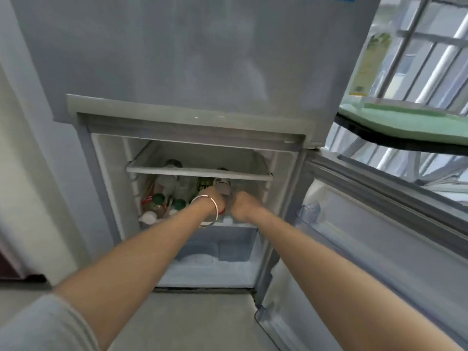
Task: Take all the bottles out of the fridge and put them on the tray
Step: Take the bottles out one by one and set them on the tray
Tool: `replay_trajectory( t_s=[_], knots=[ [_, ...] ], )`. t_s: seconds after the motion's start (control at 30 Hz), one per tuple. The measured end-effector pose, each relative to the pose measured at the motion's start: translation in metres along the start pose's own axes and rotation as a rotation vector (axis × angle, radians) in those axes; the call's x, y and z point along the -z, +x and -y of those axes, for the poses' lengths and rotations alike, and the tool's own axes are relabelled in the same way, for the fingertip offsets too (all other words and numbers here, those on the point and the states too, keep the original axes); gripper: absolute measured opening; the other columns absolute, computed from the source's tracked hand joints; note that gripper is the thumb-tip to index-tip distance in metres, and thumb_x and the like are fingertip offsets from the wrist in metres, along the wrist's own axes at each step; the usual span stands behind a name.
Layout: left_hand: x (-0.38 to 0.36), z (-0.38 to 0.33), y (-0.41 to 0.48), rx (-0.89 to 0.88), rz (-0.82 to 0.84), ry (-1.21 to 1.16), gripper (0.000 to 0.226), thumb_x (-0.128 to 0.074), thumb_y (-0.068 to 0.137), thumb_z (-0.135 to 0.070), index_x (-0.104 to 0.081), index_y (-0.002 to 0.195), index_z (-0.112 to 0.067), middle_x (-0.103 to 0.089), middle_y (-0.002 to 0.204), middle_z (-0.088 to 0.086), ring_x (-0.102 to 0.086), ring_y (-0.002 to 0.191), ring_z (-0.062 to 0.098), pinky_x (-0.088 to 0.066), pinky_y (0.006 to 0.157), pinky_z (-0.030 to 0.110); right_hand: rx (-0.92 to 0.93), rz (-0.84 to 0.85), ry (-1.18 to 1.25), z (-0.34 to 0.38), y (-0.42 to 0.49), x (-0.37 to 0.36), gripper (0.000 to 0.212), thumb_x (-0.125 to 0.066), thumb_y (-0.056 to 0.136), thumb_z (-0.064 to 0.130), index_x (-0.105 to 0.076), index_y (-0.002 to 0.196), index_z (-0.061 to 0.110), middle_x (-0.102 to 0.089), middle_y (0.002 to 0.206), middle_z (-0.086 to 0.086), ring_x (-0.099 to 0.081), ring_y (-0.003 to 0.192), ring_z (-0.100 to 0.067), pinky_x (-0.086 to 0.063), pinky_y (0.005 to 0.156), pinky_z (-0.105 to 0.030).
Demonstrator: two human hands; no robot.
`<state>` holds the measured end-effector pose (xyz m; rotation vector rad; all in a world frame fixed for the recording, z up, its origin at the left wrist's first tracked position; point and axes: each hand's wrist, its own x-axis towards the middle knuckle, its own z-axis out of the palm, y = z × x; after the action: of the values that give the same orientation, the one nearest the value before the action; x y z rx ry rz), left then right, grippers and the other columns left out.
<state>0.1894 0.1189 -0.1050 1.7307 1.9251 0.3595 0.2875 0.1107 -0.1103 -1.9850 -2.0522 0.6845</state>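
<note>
Inside fridge [106, 153]: bottles [162, 196], crowded.

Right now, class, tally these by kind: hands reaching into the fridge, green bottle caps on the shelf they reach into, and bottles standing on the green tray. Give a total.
Hands: 2, left hand, right hand
Green caps: 2
Bottle on the green tray: 1
Total: 5

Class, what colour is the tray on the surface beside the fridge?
Light green; the tray shows in the head view, upper right.

Head-worn view, angled down — close on open fridge [195, 188], arms outstretched
</note>
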Motion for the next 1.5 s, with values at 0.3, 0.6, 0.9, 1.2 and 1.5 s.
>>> replay_trajectory(
  t_s=[0.3, 0.6, 0.9, 1.2, 1.5],
  knots=[
    [-0.052, 0.024, 0.074, 0.092, 0.037, -0.159, 0.038, -0.039, 0.100, -0.025, -0.057, 0.127, -0.004, -0.058, 0.133, 0.017, -0.057, 0.121, 0.031, -0.045, 0.099, 0.035, -0.011, 0.055, -0.019, -0.032, 0.075, -0.072, 0.050, -0.050, 0.086, 0.007, -0.045, 0.137, 0.010, -0.054, 0.133, -0.017, -0.054, 0.120, -0.035, -0.048, 0.094, -0.032],
    [-0.053, 0.028, 0.086, 0.210, -0.044, -0.382, 0.037, -0.047, 0.097, -0.025, -0.058, 0.119, 0.003, -0.064, 0.121, 0.018, -0.063, 0.112, 0.030, -0.052, 0.091, 0.034, -0.074, -0.003, 0.129, -0.052, 0.068, -0.065, 0.093, -0.050, 0.087, 0.002, 0.011, 0.152, 0.030, 0.009, 0.162, -0.014, -0.020, 0.147, -0.034, -0.030, 0.115, -0.035],
    [-0.012, 0.042, 0.008, 0.319, -0.085, -0.843, 0.038, -0.057, 0.091, -0.003, -0.050, 0.126, 0.010, -0.060, 0.110, 0.022, -0.064, 0.081, 0.033, -0.061, 0.067, 0.036, 0.070, -0.035, 0.095, -0.029, 0.022, -0.058, 0.102, -0.056, 0.083, -0.005, 0.011, 0.152, 0.029, 0.009, 0.163, -0.008, -0.016, 0.148, -0.032, -0.028, 0.117, -0.037],
    [0.093, 0.012, -0.091, 0.086, -0.256, -0.203, 0.019, -0.063, 0.079, -0.015, -0.067, 0.089, 0.001, -0.069, 0.084, 0.015, -0.069, 0.076, 0.029, -0.054, 0.069, 0.031, 0.221, -0.060, 0.124, 0.011, -0.023, -0.032, 0.111, -0.083, 0.060, 0.024, -0.015, 0.148, 0.023, -0.037, 0.148, -0.009, -0.039, 0.134, -0.034, -0.041, 0.106, -0.049],
    [0.154, -0.104, -0.182, -0.231, -0.517, 0.141, 0.030, -0.075, 0.065, -0.031, -0.076, 0.087, -0.010, -0.074, 0.085, 0.007, -0.066, 0.074, 0.025, -0.052, 0.061, 0.028, 0.355, 0.065, 0.443, 0.020, -0.128, 0.070, 0.104, -0.091, 0.052, 0.029, -0.034, 0.139, 0.019, -0.054, 0.136, -0.003, -0.052, 0.124, -0.021, -0.044, 0.105, -0.042]
  ],
)
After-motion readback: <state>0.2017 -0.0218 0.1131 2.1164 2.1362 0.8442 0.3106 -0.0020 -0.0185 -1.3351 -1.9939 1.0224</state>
